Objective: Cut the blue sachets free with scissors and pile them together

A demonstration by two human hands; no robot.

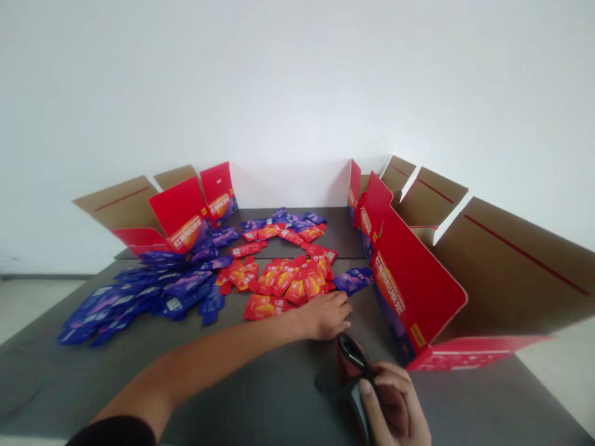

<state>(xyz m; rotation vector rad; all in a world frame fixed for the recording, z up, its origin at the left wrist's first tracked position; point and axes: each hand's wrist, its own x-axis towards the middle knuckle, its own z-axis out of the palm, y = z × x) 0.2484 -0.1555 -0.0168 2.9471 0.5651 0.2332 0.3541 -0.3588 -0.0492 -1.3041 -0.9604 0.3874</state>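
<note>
My left hand (325, 316) is over the grey table, just in front of the red sachets (288, 279). Its fingers are loosely bent and apart, with nothing visible in them. In my right hand (400, 406) is a black tape dispenser (356, 356) with a brownish roll, somewhat blurred; the fingers wrap round it and the thumb lies along it. The dispenser's upper end comes close to my left fingertips. A single blue sachet (353, 280) lies just beyond my left hand, beside the nearest red carton (409, 291).
Open red cartons with brown insides line the right side, flaps spread outward. More open cartons (181, 217) stand at the back left. Blue sachets (153, 288) are heaped at left, with further blue sachets (283, 218) at the back. A white wall (297, 93) rises behind the table.
</note>
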